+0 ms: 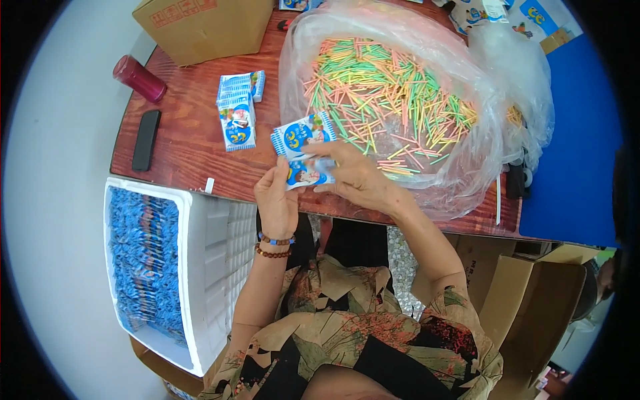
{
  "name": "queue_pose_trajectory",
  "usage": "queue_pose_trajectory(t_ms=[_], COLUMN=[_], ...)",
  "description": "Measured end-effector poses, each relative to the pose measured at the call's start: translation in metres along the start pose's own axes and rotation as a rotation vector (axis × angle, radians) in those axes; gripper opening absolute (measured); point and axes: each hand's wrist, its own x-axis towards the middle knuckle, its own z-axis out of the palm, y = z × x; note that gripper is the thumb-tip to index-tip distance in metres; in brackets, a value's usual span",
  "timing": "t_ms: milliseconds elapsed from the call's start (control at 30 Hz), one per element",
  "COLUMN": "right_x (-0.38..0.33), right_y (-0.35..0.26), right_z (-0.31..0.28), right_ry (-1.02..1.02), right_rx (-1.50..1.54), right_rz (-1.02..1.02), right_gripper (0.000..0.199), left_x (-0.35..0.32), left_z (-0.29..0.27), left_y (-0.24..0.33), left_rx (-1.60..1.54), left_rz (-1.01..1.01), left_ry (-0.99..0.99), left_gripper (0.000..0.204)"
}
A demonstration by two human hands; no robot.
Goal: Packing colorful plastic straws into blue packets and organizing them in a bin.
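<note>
Both my hands hold small blue and white printed packets [303, 152] over the near edge of a red-brown wooden table [193, 147]. My left hand [277, 199] grips the lower packet from below. My right hand [357, 177] pinches the packets from the right side. Just beyond them a big clear plastic bag [467, 100] lies open, filled with several thin sticks [387, 93] in green, yellow, pink and orange. A small stack of the same packets [238, 110] sits on the table to the left.
A white foam box [210, 267] at lower left holds rows of blue packets. A dark red cylinder [139, 78] and a black phone-like slab [146, 139] lie at the table's left end. Cardboard boxes stand at top left [200, 27] and lower right [533, 307].
</note>
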Motion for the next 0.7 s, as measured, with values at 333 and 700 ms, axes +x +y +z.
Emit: queue_pose_trajectory(t_ms=[333,700], right_x=[-0.004,-0.055], right_y=[0.009,0.096], right_z=[-0.023,-0.143], right_ry=[-0.001,0.244], right_rx=[0.162,-0.579], right_rz=[0.032,0.418], right_gripper=[0.016,0.013], left_x=[0.000,0.003], left_z=[0.001,-0.017], left_y=[-0.018,-0.006], left_rx=[0.087,0.089], left_rz=[0.075,0.158], left_ry=[0.099,0.172], left_gripper=[0.024,0.026])
